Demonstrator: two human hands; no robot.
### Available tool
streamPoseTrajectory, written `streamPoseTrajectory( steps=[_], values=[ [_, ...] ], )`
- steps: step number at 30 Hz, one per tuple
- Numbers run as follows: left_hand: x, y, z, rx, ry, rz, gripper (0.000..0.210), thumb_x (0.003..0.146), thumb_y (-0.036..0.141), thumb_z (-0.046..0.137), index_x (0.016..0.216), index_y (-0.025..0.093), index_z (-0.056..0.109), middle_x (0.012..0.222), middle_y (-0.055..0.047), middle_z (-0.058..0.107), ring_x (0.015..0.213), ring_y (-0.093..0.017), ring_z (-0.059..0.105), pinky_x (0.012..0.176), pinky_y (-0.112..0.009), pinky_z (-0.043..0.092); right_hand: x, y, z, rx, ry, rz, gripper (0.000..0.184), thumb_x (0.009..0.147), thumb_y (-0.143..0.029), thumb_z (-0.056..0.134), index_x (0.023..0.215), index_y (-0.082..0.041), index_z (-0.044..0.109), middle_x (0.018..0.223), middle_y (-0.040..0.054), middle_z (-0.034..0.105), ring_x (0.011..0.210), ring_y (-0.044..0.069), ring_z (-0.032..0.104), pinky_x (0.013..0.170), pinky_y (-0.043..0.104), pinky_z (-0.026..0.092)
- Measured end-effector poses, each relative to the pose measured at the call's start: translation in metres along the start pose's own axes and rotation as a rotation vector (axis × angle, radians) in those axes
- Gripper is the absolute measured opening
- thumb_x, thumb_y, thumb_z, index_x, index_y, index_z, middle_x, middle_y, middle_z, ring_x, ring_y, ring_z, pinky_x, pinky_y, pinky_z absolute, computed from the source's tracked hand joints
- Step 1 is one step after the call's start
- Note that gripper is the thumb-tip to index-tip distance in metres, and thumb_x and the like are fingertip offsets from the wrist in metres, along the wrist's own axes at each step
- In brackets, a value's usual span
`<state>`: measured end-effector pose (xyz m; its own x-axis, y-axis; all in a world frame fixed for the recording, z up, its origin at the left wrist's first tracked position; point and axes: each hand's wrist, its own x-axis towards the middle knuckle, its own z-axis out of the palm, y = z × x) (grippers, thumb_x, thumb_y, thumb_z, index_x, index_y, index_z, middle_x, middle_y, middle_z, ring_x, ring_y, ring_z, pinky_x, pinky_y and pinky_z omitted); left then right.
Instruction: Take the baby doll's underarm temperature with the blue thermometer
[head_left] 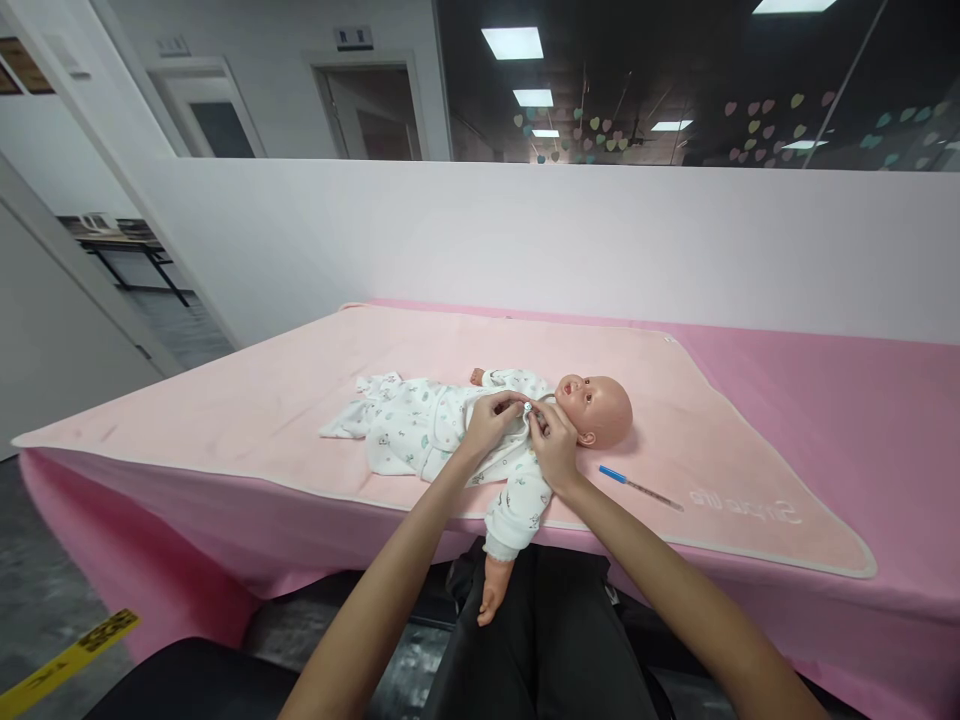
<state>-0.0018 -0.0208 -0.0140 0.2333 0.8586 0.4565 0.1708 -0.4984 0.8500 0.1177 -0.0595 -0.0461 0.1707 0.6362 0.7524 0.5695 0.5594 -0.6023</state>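
Observation:
A baby doll (609,410) lies on its back, its head toward the right, dressed in white printed baby clothes (409,425). Over its upper chest, my left hand (489,418) pinches the front of the clothes between thumb and fingers. My right hand (553,442) grips the cloth close by, just below the doll's chin. Between my fingertips shows a small whitish round bit with dark marks (528,407), too small to name. One doll arm (495,590) hangs over the near table edge toward my lap.
A pen with a blue end (637,486) lies right of the doll on a pale pink blanket (285,400). The blanket covers part of a table with a pink cloth (862,420). A white wall (637,240) rises behind; my legs (540,640) are beneath the near edge.

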Motion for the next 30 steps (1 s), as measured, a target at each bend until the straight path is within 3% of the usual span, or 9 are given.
streamPoseTrajectory(
  steps=[4, 11, 20, 26, 30],
  values=[
    [-0.0027, 0.0033, 0.0011, 0.012, -0.004, 0.034, 0.027, 0.076, 0.034, 0.051, 0.080, 0.014, 0.069, 0.083, -0.005, 0.069, 0.079, -0.016, 0.060, 0.076, -0.026, 0.044, 0.0010, -0.0015, -0.0002, 0.015, 0.015, -0.007, 0.024, 0.088, -0.023, 0.041, 0.098, -0.018, 0.062, 0.089, 0.0076, 0.063, 0.082, 0.016, 0.059, 0.077, 0.029, 0.049],
    [-0.0052, 0.0037, 0.0034, 0.196, 0.048, 0.054, 0.025, 0.074, 0.032, 0.053, 0.077, 0.015, 0.069, 0.064, -0.001, 0.062, 0.058, -0.010, 0.047, 0.059, -0.022, 0.037, 0.0011, -0.0018, -0.0015, 0.029, 0.050, -0.036, 0.023, 0.088, -0.023, 0.038, 0.089, -0.018, 0.061, 0.086, 0.0069, 0.061, 0.085, 0.016, 0.058, 0.080, 0.032, 0.048],
    [-0.0025, -0.0003, 0.0029, 0.110, 0.071, 0.019, 0.024, 0.072, 0.034, 0.057, 0.076, 0.014, 0.070, 0.057, 0.001, 0.057, 0.054, -0.009, 0.042, 0.053, -0.021, 0.033, 0.0002, -0.0009, -0.0003, 0.010, 0.021, -0.056, 0.021, 0.086, -0.019, 0.039, 0.091, -0.018, 0.059, 0.091, 0.0079, 0.062, 0.088, 0.016, 0.058, 0.081, 0.031, 0.048],
    [-0.0016, -0.0010, -0.0005, -0.052, -0.038, 0.013, 0.029, 0.076, 0.039, 0.054, 0.077, 0.014, 0.070, 0.076, -0.004, 0.066, 0.070, -0.014, 0.055, 0.067, -0.024, 0.041, 0.0008, -0.0018, -0.0011, 0.018, 0.053, -0.069, 0.024, 0.087, -0.019, 0.038, 0.094, -0.017, 0.061, 0.092, 0.0087, 0.063, 0.089, 0.016, 0.058, 0.083, 0.030, 0.048],
    [-0.0041, 0.0045, -0.0025, 0.089, -0.096, 0.055, 0.028, 0.073, 0.037, 0.059, 0.086, 0.016, 0.070, 0.068, 0.000, 0.061, 0.062, -0.011, 0.047, 0.060, -0.022, 0.036, 0.0006, -0.0012, -0.0019, 0.014, 0.060, -0.071, 0.023, 0.086, -0.018, 0.040, 0.093, -0.017, 0.061, 0.091, 0.0080, 0.063, 0.088, 0.016, 0.058, 0.080, 0.030, 0.048]
  ],
)
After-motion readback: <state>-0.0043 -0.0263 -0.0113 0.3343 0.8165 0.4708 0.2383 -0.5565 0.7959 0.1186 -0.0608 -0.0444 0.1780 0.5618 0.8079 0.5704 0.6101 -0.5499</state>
